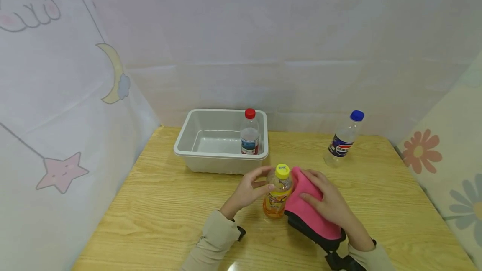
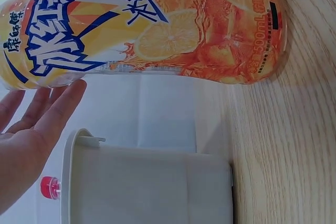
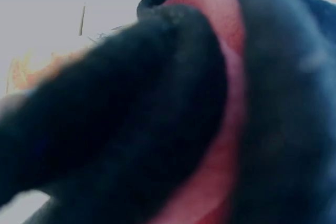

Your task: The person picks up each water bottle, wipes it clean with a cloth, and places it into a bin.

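Note:
An iced tea bottle (image 1: 277, 195) with a yellow cap stands on the table, some orange liquid at its bottom. Around its shoulder my left hand (image 1: 248, 190) has its thumb in front and fingers at the back; in the left wrist view, fingertips meet the label's (image 2: 173, 30) edge. My right hand (image 1: 331, 202) grips a soft pink fabric piece with black edging (image 1: 310, 212), pressed up beside the bottle's right side. Dark folds (image 3: 157, 103) and a pink strip fill the right wrist view, hiding most of that hand.
Behind the left hand is a light grey plastic bin (image 1: 220, 162), holding a clear bottle with a red cap (image 1: 249, 133). A Pepsi bottle with a blue cap (image 1: 342, 143) stands at the back right of the wooden table (image 1: 158, 208). Printed curtains surround the table.

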The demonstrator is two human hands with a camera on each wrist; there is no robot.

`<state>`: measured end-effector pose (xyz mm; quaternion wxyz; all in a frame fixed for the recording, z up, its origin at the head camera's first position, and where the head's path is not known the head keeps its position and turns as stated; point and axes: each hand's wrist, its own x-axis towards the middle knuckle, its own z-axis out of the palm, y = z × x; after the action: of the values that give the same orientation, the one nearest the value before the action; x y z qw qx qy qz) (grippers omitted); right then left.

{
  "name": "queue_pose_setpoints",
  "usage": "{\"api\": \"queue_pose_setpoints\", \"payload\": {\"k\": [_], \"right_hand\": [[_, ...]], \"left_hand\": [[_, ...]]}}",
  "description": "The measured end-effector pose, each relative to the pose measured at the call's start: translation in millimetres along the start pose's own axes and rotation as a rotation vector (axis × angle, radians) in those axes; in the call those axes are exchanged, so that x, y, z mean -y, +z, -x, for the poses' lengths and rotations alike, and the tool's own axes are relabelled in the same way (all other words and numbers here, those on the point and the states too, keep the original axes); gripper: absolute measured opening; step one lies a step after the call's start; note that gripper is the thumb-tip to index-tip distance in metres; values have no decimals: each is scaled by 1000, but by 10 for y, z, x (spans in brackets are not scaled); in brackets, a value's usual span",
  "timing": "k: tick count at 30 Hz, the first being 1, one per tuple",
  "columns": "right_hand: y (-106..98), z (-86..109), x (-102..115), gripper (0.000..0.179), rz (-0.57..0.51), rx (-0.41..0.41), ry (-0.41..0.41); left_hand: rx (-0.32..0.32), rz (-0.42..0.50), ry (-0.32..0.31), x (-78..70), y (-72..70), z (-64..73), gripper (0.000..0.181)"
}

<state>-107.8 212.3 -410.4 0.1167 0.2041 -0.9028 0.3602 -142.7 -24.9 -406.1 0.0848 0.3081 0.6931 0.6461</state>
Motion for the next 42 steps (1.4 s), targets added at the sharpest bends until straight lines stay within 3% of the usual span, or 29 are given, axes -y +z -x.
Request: {"api": "queue_pose_setpoints", "payload": {"k": [6, 11, 18, 23, 32, 39, 42], "right_hand": [[0, -31, 7, 58, 5, 16, -63], [19, -27, 6, 59, -3, 24, -64], [62, -13, -8, 61, -11, 20, -54], [99, 7, 2, 60, -16, 3, -48], [170, 19, -33, 58, -42, 22, -19], [267, 34, -115, 52, -37, 55, 5], [315, 42, -148, 51, -36, 52, 4]], "left_hand": [[-11, -6, 15, -15, 13, -1, 42], [-15, -34, 35, -26, 25, 5, 43], [-58, -104, 48, 250, 67, -6, 44], [-84, -194, 32, 295, 115, 4, 52], [-93, -200, 5, 225, 149, 4, 53], [-73, -195, 7, -75, 147, 32, 52], [-74, -192, 8, -132, 149, 40, 52]]}}
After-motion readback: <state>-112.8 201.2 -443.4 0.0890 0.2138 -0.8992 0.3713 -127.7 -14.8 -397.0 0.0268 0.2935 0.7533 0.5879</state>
